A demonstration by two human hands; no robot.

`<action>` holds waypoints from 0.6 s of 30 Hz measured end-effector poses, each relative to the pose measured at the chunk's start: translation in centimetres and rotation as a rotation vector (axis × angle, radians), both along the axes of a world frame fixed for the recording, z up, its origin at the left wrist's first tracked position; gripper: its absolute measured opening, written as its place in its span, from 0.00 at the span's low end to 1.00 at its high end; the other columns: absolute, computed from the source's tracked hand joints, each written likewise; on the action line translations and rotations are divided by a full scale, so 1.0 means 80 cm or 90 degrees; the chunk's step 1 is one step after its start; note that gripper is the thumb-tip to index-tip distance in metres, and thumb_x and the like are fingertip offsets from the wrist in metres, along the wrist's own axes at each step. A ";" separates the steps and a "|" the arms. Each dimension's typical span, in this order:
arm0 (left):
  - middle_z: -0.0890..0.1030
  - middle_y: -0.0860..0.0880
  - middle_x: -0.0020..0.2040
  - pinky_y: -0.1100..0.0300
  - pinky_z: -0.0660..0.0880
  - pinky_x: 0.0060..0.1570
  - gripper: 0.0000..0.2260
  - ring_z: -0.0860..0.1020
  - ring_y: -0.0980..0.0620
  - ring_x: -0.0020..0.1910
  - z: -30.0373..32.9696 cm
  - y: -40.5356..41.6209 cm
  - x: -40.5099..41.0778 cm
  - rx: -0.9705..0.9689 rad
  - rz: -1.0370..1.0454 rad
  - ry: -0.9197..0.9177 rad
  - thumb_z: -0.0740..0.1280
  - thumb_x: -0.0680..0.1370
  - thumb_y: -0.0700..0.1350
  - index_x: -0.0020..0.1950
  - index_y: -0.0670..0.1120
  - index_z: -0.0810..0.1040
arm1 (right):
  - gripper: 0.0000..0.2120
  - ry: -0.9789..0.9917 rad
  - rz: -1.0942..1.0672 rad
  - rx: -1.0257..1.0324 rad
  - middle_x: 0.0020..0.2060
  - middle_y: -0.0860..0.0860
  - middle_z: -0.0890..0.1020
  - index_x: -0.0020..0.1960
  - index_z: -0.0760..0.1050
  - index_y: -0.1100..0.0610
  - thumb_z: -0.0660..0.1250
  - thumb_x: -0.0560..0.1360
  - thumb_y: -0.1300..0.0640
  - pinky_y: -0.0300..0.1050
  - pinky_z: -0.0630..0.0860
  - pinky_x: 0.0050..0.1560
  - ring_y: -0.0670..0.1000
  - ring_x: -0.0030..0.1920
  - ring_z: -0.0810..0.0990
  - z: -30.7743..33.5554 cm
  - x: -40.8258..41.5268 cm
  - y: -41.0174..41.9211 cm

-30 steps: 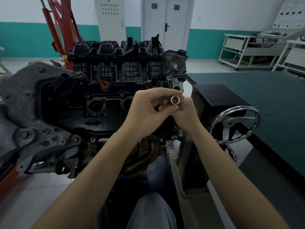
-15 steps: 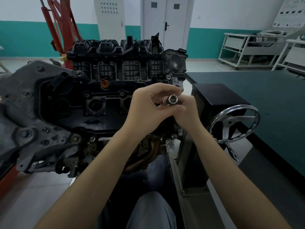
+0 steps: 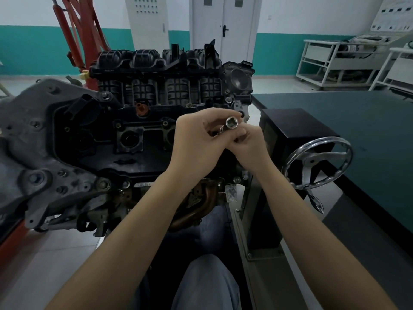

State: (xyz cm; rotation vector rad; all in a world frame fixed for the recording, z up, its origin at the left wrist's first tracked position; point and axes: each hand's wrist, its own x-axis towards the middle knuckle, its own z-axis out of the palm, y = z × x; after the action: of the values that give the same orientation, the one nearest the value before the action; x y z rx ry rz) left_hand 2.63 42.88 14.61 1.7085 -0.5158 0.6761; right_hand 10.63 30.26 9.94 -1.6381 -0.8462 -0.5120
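Head camera looks down along both forearms to where I have the two hands brought together in front of the engine (image 3: 134, 135), with a chrome socket (image 3: 230, 123) held between them. The left hand (image 3: 196, 142) has its fingers curled, the forefinger arching over the socket and the thumb closing in from below, so it pinches the piece. The right hand (image 3: 250, 145) comes in from the other side, its fingers folded and its thumb pressed just under the socket, gripping it as well. The socket's open end faces up toward me, and a smaller chrome stub (image 3: 222, 130) shows just to its left; how the two join inside the fingers I cannot tell. The socket sits in the air, clear of the engine, near that block's right end and below the black intake manifold (image 3: 156, 63). An orange cap (image 3: 141, 108) stands on the engine top, left of the hands. To the right, a chrome handwheel (image 3: 317, 164) hangs on a black box (image 3: 295, 126), beside a green table (image 3: 362, 130).
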 end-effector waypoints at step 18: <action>0.83 0.42 0.52 0.52 0.77 0.59 0.16 0.82 0.49 0.55 -0.001 0.004 -0.003 0.041 -0.104 0.043 0.72 0.71 0.29 0.57 0.38 0.80 | 0.08 0.003 -0.042 -0.019 0.36 0.39 0.81 0.45 0.79 0.53 0.68 0.71 0.66 0.29 0.73 0.41 0.36 0.38 0.80 -0.001 -0.002 0.000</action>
State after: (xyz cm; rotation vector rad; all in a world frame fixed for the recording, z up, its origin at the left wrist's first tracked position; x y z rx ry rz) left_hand 2.41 43.19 14.55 1.7209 -0.6280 0.4882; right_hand 10.43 30.27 9.86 -1.6985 -0.8021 -0.5425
